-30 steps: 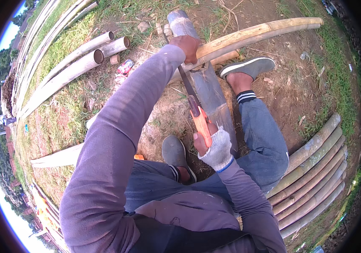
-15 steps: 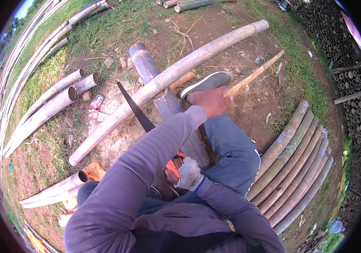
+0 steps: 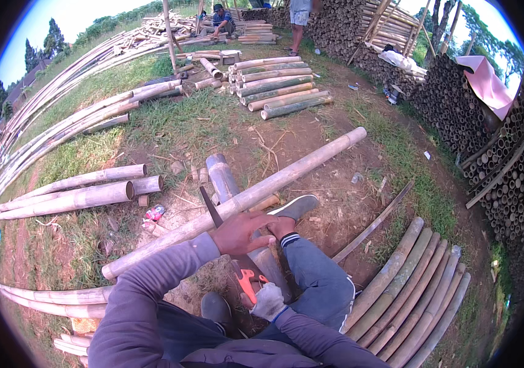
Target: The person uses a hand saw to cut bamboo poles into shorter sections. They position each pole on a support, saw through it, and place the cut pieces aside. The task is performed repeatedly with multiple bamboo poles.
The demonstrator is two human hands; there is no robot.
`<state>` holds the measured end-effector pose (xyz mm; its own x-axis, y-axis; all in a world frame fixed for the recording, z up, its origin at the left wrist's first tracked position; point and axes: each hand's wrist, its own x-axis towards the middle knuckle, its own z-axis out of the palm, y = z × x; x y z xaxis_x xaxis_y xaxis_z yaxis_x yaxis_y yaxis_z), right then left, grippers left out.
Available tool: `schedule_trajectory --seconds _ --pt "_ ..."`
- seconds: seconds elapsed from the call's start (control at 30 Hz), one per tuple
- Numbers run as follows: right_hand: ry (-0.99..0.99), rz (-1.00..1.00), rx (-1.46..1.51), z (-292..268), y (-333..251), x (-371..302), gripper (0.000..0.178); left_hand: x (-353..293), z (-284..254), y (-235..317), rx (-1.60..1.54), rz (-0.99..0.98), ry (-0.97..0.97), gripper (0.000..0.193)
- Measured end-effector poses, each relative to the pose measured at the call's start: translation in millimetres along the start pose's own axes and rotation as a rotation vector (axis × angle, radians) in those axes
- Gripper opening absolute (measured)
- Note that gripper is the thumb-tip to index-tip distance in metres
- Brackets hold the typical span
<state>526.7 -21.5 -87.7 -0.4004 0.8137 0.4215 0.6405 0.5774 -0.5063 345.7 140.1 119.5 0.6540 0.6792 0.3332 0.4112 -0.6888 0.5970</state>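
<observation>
My left hand (image 3: 242, 233), bare, reaches over the long bamboo pole (image 3: 302, 167) with its fingers stretched out and nothing in them. Whether it touches the pole I cannot tell. My right hand (image 3: 268, 302), in a pale knit glove, is closed round the orange handle of a hand saw (image 3: 248, 283). The saw's dark blade shows beyond my left hand, which hides its middle. The pole lies slantwise across a thicker bamboo piece (image 3: 221, 175) on the ground. My shoe (image 3: 299, 207) stands close to the pole. To the right, a split bamboo strip (image 3: 375, 224) lies on the ground.
Several cut bamboo lengths (image 3: 397, 288) lie side by side at right. More poles (image 3: 72, 197) rest at left, and a short stack (image 3: 286, 86) lies ahead. Large bamboo piles (image 3: 501, 153) line the right. Two other people (image 3: 222, 23) are in the distance.
My left hand has let go of the bamboo strip, which now lies on the ground, and moved back left to the pole. The view has tilted up. My right hand keeps the saw.
</observation>
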Motion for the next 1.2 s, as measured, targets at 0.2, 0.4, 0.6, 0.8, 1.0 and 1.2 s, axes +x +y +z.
schedule_trajectory --seconds 0.2,0.4,0.6,0.8,1.0,1.2 --pt "0.078 -0.004 -0.246 -21.4 -0.2 10.1 0.058 -145.7 -86.5 -37.2 0.356 -0.342 -0.065 0.046" --pt "0.029 -0.069 -0.462 -43.2 28.4 13.3 0.049 -262.4 -75.4 -88.1 0.241 -0.823 -0.527 0.068" --pt "-0.193 -0.015 -0.569 -33.0 21.9 1.6 0.047 -322.2 -58.0 -149.1 0.323 -0.916 -0.472 0.078" --pt "-0.376 0.117 -0.563 -33.4 19.6 3.3 0.052 -334.6 -69.4 -147.2 0.287 -1.022 -0.406 0.077" --pt "-0.464 0.164 -0.596 -35.3 15.0 5.1 0.054 -334.9 -73.0 -134.5 0.291 -1.035 -0.368 0.075" --pt "-0.447 0.149 -0.59 -34.5 20.4 3.2 0.053 -335.1 -74.7 -136.5 0.261 -1.061 -0.382 0.076"
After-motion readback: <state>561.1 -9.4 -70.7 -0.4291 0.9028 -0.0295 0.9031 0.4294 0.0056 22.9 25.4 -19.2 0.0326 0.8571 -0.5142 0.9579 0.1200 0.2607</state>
